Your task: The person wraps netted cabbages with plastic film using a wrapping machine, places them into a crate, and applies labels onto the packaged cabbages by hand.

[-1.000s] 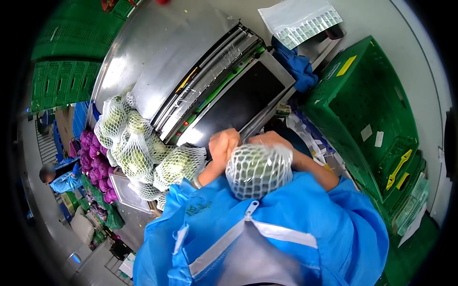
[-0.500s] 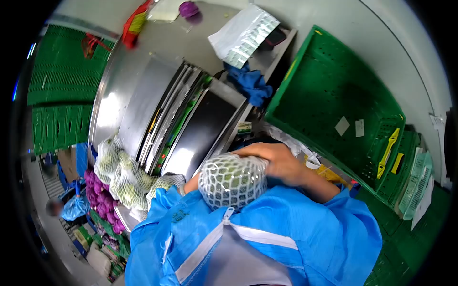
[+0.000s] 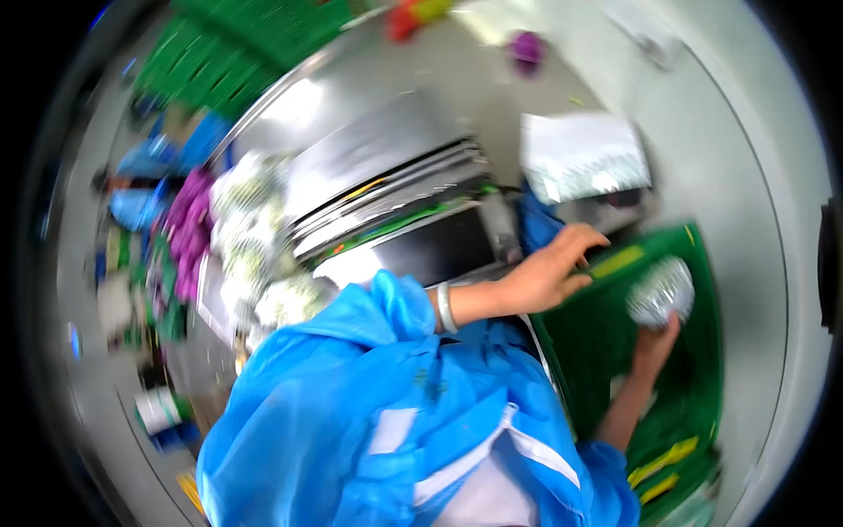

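My right hand (image 3: 659,338) is in the green crate (image 3: 575,356) at the right, with its fingers round the netted vegetable (image 3: 660,294), which looks round and shiny under white net. Near the crate's upper left edge, my left hand (image 3: 553,268) reaches out with its fingers apart and nothing in it; a white band circles that wrist. To the left lie several netted green vegetables (image 3: 290,299) beside the metal machine with a dark plate (image 3: 443,250). The frame is blurred.
A white sheet (image 3: 584,149) lies above a blue cloth (image 3: 537,220). Purple netted goods (image 3: 189,228) are at the left, near a person in blue (image 3: 140,206). Green crates (image 3: 237,53) stand at the upper left. A purple object (image 3: 527,48) rests on the metal surface.
The netted vegetable has moved from my chest into the green crate with my right hand. My left hand has moved right and come off it. The view has turned.
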The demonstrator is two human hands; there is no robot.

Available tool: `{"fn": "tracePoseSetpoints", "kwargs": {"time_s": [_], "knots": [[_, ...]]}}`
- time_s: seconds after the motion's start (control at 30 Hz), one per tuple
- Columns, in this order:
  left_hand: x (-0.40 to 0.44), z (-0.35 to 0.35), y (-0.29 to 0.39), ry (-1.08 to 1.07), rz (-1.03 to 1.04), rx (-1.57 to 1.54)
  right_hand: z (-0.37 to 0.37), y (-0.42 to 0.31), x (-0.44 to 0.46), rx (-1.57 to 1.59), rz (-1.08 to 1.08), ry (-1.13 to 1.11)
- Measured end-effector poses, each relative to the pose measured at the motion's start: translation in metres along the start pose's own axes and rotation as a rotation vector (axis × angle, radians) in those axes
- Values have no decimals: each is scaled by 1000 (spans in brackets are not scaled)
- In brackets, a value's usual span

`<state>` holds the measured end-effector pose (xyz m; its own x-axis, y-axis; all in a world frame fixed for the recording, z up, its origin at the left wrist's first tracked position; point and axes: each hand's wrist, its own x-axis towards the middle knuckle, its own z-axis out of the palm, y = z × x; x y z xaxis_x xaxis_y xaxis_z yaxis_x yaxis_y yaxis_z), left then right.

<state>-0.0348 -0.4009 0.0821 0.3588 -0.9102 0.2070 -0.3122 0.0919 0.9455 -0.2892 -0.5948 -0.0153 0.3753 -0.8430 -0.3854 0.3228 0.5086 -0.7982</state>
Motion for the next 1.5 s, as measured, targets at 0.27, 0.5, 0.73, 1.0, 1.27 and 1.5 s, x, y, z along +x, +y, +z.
{"fn": "tracePoseSetpoints", "kwargs": {"time_s": [0.27, 0.5, 0.73, 1.0, 1.27, 1.5], "knots": [[-156, -244, -81, 730, -334, 519, -73, 94, 167, -1328, -283, 313], [-316, -480, -64, 1260, -990, 1218, -28, 29, 148, -1799, -873, 358], [-329, -536, -87, 1206, -1116, 764, 258, 63, -43, -1257, -1098, -236], [-211, -439, -53, 1103, -489, -320, 465, 204, -134, -933, -440, -1209], [-150, -343, -104, 813, -734, 343, 481, 266, -40, -1384, -516, -1249], [-209, -358, -72, 820, -721, 505, 444, 227, -22, -1245, -730, -1137]]}}
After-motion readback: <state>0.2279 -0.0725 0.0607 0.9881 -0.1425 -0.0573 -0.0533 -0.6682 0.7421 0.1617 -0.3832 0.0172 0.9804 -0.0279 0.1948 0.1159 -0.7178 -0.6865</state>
